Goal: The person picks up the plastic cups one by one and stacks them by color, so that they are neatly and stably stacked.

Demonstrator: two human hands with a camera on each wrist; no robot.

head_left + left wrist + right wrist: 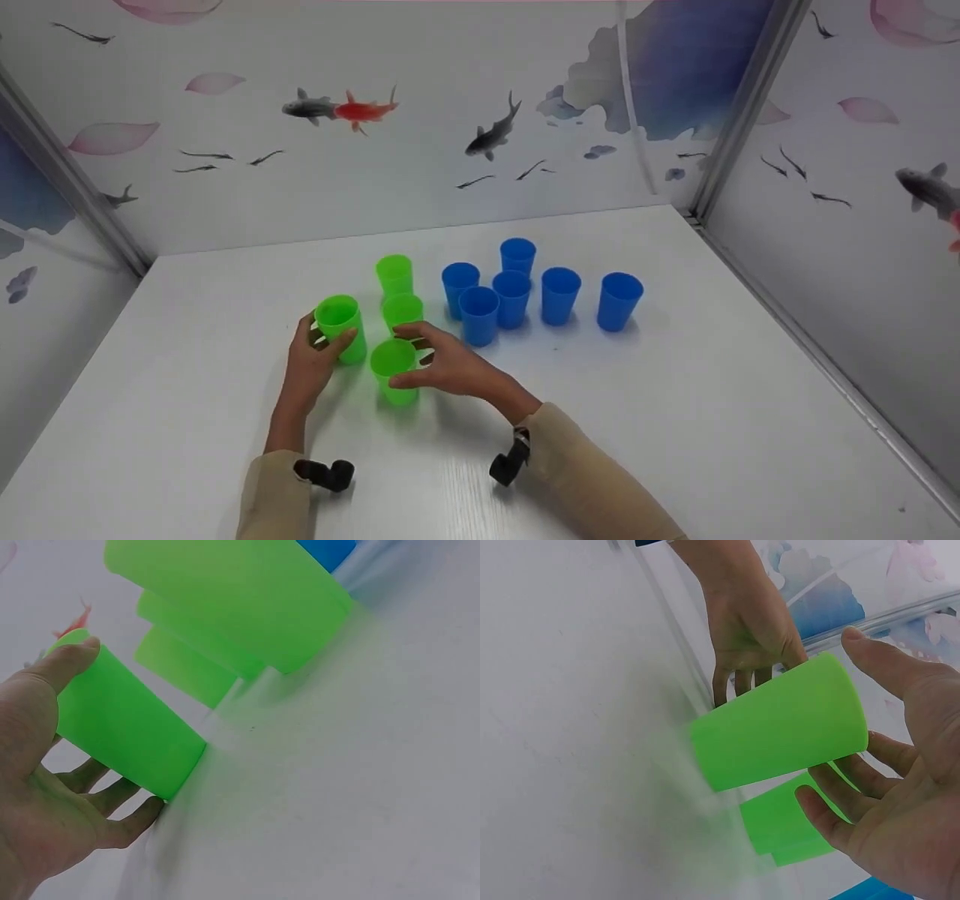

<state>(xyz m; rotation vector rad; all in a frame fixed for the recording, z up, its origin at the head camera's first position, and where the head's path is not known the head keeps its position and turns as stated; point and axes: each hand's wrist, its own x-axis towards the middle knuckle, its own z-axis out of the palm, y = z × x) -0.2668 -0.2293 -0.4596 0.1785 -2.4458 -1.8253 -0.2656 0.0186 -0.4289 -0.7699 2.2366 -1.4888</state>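
My left hand (309, 360) holds an upright green cup (343, 337), thumb at its near side and fingers round the far side. In the left wrist view, the thumb of that left hand (45, 787) lies at the cup's rim and a fingertip is near its base. My right hand (454, 364) is spread round the nearest green cup (394, 379), fingers and thumb on either side of its rim. The right wrist view shows the thumb of the right hand (907, 787) apart from this green cup (780, 724), with fingers close along its other side.
Two more green cups stand behind, one at the back (395, 277) and one in the middle (403, 311). Several blue cups (559, 296) stand upright to the right. The white table (712, 420) meets printed wall panels (420, 165) at the back and sides.
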